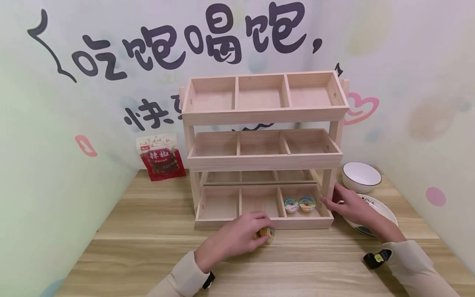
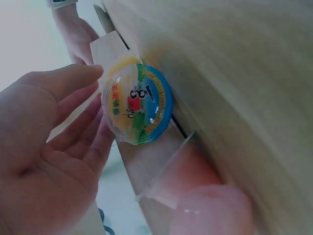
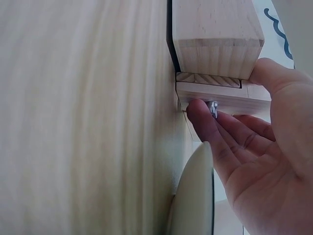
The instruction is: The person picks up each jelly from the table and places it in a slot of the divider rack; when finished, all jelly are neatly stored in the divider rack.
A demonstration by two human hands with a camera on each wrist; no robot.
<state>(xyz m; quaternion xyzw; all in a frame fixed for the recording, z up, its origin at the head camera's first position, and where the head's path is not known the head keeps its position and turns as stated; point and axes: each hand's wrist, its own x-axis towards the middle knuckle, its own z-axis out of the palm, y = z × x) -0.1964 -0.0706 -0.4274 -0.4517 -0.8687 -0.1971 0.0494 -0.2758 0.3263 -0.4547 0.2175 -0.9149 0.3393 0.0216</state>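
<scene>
Left hand: and there it is, your left hand (image 1: 239, 235) has a jelly cup (image 2: 139, 103) pinched between thumb and fingers, the blue-edged lid facing your wrist camera.
Held cup: right in front of the bottom tray (image 1: 304, 223), near its middle compartment, low over the bench (image 1: 148, 231) (whether it touches the wood, you can't tell from here).
Below that hand: a pinkish cup (image 2: 183, 174) lies tilted in your left wrist view, a blurred pink shape beside it.
Right hand: your right hand (image 1: 352, 206) grips the lower right corner of the wooden rack (image 1: 265, 161), fingers bent along the side by a metal bolt (image 3: 213, 108).
Right compartment: two lidded cups (image 1: 306, 203) sit side by side in the bottom tray.
Right side: a plate (image 1: 380, 212) shows partly behind your right wrist, with a white bowl (image 1: 360, 175) standing upright just beyond.
Far left: a red and white packet (image 1: 162, 161) stands against the wall (image 1: 107, 111), beside the rack.
</scene>
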